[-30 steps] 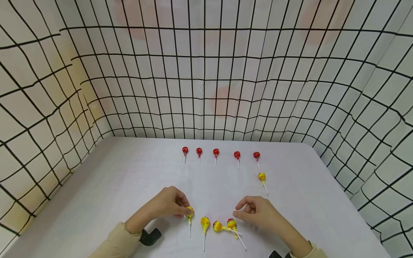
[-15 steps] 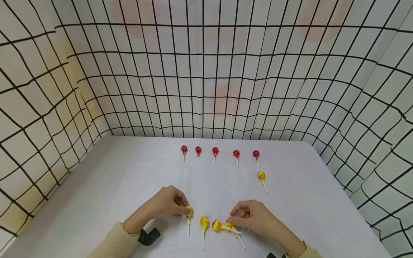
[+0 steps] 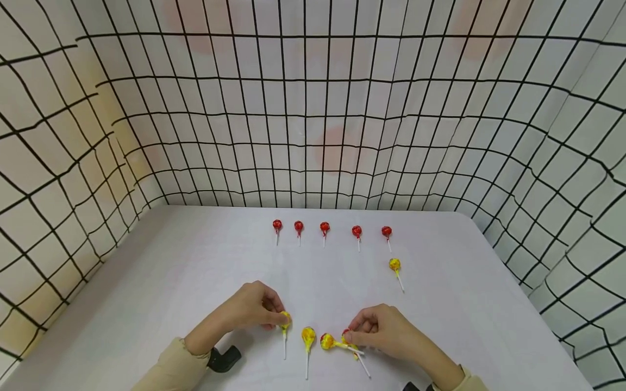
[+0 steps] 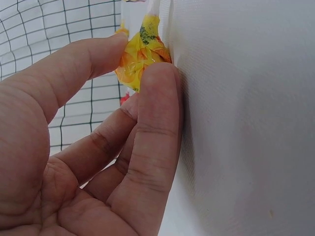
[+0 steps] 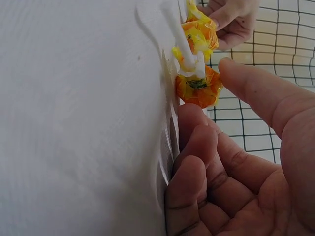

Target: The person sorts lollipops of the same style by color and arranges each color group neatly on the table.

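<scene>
My left hand [image 3: 251, 307] pinches the yellow-wrapped head of a lollipop [image 4: 140, 56] between thumb and fingers, low over the white tabletop; its white stick points toward me. In the head view, my right hand [image 3: 386, 330] has thumb and index finger at the head of another yellow lollipop [image 5: 197, 91], partly hidden by the thumb. A third yellow lollipop [image 3: 326, 341] lies sideways beside it, its stick crossing over the gripped one. Between the hands, one more yellow lollipop [image 3: 308, 335] lies with its stick toward me.
Several red lollipops [image 3: 325, 226] lie in a row near the far edge of the white table [image 3: 205, 244]. Below the row's right end lies a single yellow lollipop [image 3: 394, 265]. White walls with a black grid [image 3: 305, 117] enclose the back and sides.
My right hand has come down and left onto the head of the lollipop there, its thumb and finger closing in on it. My left hand stays in place on its lollipop.
</scene>
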The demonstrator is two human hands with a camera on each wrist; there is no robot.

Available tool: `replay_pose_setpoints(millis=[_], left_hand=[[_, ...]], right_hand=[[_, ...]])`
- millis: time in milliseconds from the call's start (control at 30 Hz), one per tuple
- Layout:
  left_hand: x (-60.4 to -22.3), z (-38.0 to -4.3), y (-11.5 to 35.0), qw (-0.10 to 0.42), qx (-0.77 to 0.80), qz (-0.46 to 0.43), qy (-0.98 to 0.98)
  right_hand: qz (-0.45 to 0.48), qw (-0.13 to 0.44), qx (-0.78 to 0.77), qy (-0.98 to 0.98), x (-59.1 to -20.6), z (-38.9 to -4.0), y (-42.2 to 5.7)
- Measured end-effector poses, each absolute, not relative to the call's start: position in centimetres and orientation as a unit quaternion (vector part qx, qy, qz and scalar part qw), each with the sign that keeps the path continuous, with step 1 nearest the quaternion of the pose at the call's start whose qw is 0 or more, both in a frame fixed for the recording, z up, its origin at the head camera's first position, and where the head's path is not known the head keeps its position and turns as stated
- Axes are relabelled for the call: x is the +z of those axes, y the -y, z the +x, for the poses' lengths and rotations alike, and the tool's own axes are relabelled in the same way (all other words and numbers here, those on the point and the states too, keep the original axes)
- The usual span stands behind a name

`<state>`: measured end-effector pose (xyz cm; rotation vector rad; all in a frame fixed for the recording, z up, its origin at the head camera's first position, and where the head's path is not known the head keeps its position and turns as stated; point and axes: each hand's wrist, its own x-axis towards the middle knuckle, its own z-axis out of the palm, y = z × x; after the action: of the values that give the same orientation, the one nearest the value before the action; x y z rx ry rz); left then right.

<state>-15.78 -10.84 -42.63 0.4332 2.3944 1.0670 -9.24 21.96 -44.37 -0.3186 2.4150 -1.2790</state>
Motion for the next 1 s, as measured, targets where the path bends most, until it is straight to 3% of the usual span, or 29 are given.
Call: replay_pose_setpoints(millis=[1000], left_hand=[[-42.10, -16.69, 10.49, 0.232, 0.379, 0.162, -0.881]], right_hand=[[-0.113, 0.193, -0.447, -0.866, -44.87, -9.61, -22.46]])
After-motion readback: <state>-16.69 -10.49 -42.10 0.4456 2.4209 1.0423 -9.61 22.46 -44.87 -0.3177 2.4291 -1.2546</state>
